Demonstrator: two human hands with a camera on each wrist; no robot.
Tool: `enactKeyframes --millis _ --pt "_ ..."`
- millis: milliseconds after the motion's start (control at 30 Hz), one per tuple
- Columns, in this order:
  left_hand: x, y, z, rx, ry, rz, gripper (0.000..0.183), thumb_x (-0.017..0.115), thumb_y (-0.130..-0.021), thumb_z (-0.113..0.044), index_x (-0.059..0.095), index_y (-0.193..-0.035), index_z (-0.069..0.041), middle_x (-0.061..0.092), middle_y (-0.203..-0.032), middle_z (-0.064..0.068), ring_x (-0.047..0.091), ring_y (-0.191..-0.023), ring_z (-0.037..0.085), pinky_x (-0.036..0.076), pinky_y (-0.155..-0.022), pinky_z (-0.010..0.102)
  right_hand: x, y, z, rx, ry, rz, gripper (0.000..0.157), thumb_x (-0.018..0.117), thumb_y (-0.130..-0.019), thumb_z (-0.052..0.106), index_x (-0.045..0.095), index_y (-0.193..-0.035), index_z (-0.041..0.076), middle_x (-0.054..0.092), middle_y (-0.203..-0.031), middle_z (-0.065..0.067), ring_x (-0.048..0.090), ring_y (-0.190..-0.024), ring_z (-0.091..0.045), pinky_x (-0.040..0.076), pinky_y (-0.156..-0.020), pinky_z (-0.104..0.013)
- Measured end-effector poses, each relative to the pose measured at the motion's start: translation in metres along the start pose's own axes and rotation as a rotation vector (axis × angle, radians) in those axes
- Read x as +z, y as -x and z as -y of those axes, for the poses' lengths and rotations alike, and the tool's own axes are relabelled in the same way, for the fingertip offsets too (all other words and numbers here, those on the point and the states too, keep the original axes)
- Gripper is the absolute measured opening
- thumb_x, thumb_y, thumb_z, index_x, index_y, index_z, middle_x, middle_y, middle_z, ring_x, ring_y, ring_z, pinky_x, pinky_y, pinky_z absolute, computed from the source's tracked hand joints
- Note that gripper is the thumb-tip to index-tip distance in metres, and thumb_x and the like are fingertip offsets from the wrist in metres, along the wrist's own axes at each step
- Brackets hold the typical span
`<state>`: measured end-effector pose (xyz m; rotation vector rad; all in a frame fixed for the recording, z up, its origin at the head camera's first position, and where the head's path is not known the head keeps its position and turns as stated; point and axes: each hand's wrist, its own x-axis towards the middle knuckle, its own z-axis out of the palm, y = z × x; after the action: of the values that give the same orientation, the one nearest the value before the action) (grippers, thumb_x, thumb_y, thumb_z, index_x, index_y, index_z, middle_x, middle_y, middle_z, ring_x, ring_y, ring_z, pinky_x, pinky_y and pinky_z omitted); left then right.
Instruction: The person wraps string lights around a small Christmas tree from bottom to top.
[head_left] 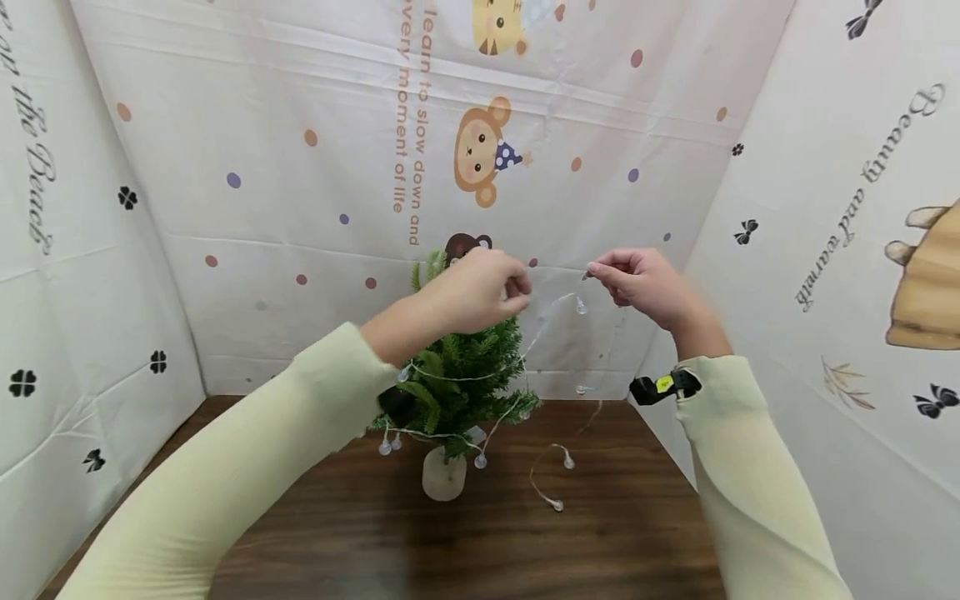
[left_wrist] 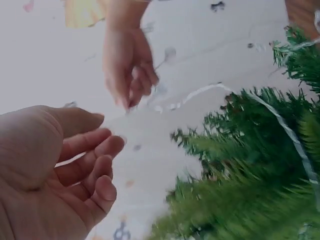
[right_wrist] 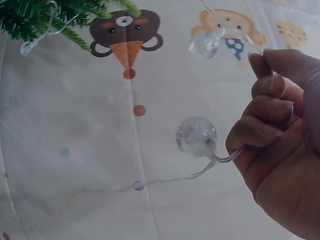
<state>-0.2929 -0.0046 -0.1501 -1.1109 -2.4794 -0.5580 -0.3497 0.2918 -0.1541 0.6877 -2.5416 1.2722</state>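
A string of clear bulb lights (head_left: 581, 307) runs from a small green Christmas tree (head_left: 472, 387) up to my right hand (head_left: 641, 285). Thumb and forefinger of that hand pinch the string, and in the right wrist view its wire also passes out under the curled fingers, with a round clear bulb (right_wrist: 196, 137) beside them. My left hand (head_left: 483, 292) is in front of the tree's upper part and hides some of it. In the left wrist view its fingers are loosely bent with nothing between them, and the tree branches (left_wrist: 240, 175) are to their right.
The tree stands on a pale round base (head_left: 443, 475) on a dark wooden table (head_left: 337, 533). Loose bulbs at the string's tail (head_left: 556, 505) hang in front of the tabletop, right of the base. Printed cloth walls (head_left: 285, 200) enclose the back and sides.
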Motion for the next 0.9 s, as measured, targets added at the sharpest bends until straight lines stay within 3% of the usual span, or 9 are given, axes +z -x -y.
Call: enactKeyframes --millis 100,233,367,433,500,600,700,800,900 --pt "0.002 -0.026 -0.010 -0.082 -0.042 0.070 0.022 0.061 -0.101 -0.017 0.076 -0.114 -0.008 0.073 -0.104 0.001 0.066 -0.095 0.015 0.053 -0.093 0.030 0.004 -0.007 0.000 0.011 0.035 -0.001 0.022 0.067 -0.101 0.031 0.073 -0.095 0.011 0.048 -0.063 0.004 0.043 -0.058 -0.012 0.038 -0.054 -0.028" --pt "0.005 -0.053 -0.014 -0.182 -0.067 0.124 0.020 0.059 -0.102 -0.019 0.075 -0.107 -0.007 0.059 -0.083 -0.001 0.053 -0.077 0.014 0.045 -0.076 0.029 0.006 -0.012 0.003 0.016 0.061 0.000 0.025 0.067 -0.101 0.033 0.072 -0.094 0.011 0.047 -0.062 0.002 0.042 -0.057 -0.013 0.037 -0.052 -0.028" --pt "0.008 -0.071 -0.016 -0.232 -0.067 0.160 0.026 0.063 -0.102 -0.023 0.072 -0.117 -0.005 0.068 -0.100 0.003 0.060 -0.085 0.016 0.051 -0.080 0.030 0.006 -0.015 0.008 0.015 0.095 0.039 0.026 0.065 -0.102 0.036 0.071 -0.096 0.011 0.049 -0.066 0.001 0.045 -0.060 -0.015 0.036 -0.054 -0.029" --pt "0.010 -0.076 -0.017 -0.257 -0.043 0.172 0.033 0.066 -0.101 -0.026 0.069 -0.127 -0.006 0.069 -0.122 0.005 0.064 -0.100 0.017 0.054 -0.090 0.032 0.007 -0.015 0.010 0.015 0.113 0.065 0.027 0.065 -0.102 0.038 0.071 -0.098 0.012 0.050 -0.068 0.001 0.046 -0.062 -0.016 0.036 -0.056 -0.030" --pt "0.012 -0.079 -0.016 -0.276 -0.023 0.184 0.031 0.067 -0.101 -0.028 0.072 -0.123 -0.007 0.070 -0.128 0.006 0.065 -0.103 0.018 0.055 -0.090 0.033 0.008 -0.016 0.011 0.013 0.111 0.085 0.029 0.064 -0.102 0.039 0.070 -0.099 0.010 0.050 -0.068 0.000 0.047 -0.063 -0.017 0.037 -0.057 -0.029" --pt "0.016 -0.083 -0.015 -0.306 0.036 0.173 0.022 0.067 -0.101 -0.028 0.079 -0.104 -0.010 0.076 -0.111 0.003 0.064 -0.091 0.017 0.052 -0.077 0.029 0.010 -0.016 0.012 0.011 0.099 0.095 0.030 0.064 -0.102 0.037 0.070 -0.097 0.009 0.050 -0.067 -0.001 0.047 -0.063 -0.017 0.037 -0.057 -0.029" --pt "0.020 -0.085 -0.014 -0.321 0.070 0.148 0.027 0.068 -0.100 -0.030 0.080 -0.083 -0.014 0.076 -0.087 -0.001 0.058 -0.076 0.015 0.045 -0.064 0.027 0.010 -0.016 0.011 0.007 0.084 0.100 0.029 0.064 -0.103 0.035 0.070 -0.094 0.009 0.051 -0.066 -0.001 0.047 -0.062 -0.016 0.038 -0.057 -0.029" --pt "0.024 -0.087 -0.014 -0.334 0.088 0.131 0.030 0.069 -0.100 -0.030 0.079 -0.077 -0.014 0.074 -0.077 -0.003 0.054 -0.071 0.014 0.041 -0.060 0.025 0.010 -0.016 0.010 -0.003 0.065 0.104 0.029 0.064 -0.103 0.034 0.069 -0.092 0.008 0.052 -0.064 0.000 0.047 -0.061 -0.016 0.039 -0.057 -0.029" --pt "0.026 -0.088 -0.014 -0.337 0.094 0.126 0.028 0.068 -0.100 -0.028 0.080 -0.079 -0.014 0.076 -0.079 -0.002 0.056 -0.071 0.014 0.041 -0.060 0.025 0.008 -0.016 0.006 -0.013 0.047 0.115 0.033 0.065 -0.102 0.033 0.067 -0.088 0.003 0.052 -0.063 0.000 0.049 -0.061 -0.017 0.040 -0.058 -0.030"
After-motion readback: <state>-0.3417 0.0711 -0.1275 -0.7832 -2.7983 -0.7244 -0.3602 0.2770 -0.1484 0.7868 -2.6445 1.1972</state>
